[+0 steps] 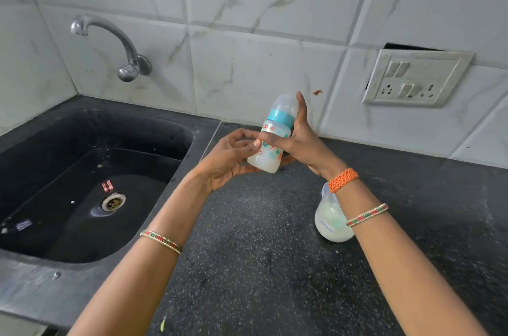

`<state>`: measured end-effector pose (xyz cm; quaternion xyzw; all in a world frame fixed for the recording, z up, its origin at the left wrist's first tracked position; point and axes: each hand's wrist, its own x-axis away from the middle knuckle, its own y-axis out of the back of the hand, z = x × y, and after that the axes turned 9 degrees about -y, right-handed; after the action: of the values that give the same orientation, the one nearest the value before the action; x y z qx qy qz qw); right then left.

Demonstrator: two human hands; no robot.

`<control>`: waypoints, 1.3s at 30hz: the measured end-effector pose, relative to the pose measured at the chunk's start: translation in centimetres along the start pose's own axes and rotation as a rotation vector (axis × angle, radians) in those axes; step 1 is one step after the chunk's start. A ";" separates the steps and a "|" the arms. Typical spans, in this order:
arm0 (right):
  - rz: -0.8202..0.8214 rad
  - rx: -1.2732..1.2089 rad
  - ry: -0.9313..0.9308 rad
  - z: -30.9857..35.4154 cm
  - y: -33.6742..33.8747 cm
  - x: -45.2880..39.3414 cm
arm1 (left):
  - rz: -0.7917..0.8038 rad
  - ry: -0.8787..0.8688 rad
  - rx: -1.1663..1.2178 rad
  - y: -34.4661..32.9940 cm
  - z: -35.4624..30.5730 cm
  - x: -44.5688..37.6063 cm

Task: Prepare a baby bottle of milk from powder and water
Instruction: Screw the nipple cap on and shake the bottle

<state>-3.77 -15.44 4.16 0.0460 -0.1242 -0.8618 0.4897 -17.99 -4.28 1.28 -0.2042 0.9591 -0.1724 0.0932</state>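
Note:
A baby bottle (275, 133) with a teal collar, a clear cap and white milk in its lower part is held slightly tilted above the black counter. My right hand (298, 140) grips its body from the right, thumb across the front and a finger straight up beside the cap. My left hand (228, 159) cups the bottle's base from the left with curled fingers. A small clear container (330, 220) holding white powder or milk stands on the counter, partly hidden behind my right wrist.
A black sink (90, 179) with a metal drain lies to the left, a chrome tap (110, 44) above it. The speckled black counter (261, 253) spreads below my arms. A switch and socket plate (415, 77) is on the tiled wall at the right.

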 end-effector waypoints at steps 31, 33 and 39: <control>-0.232 -1.321 0.096 3.1 -0.3 0.6 | -0.337 0.476 -0.461 7.8 7.2 -0.1; -0.060 -1.038 -0.006 2.1 -0.7 0.4 | -0.331 0.502 -0.488 8.6 7.1 -0.2; -0.096 -1.336 -0.034 0.5 -0.7 -0.6 | -0.288 0.527 -0.646 9.2 7.9 -0.7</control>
<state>-4.15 -14.48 4.40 -0.2753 0.4305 -0.7748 0.3721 -18.69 1.60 -9.29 -0.3036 0.9165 0.0791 -0.2482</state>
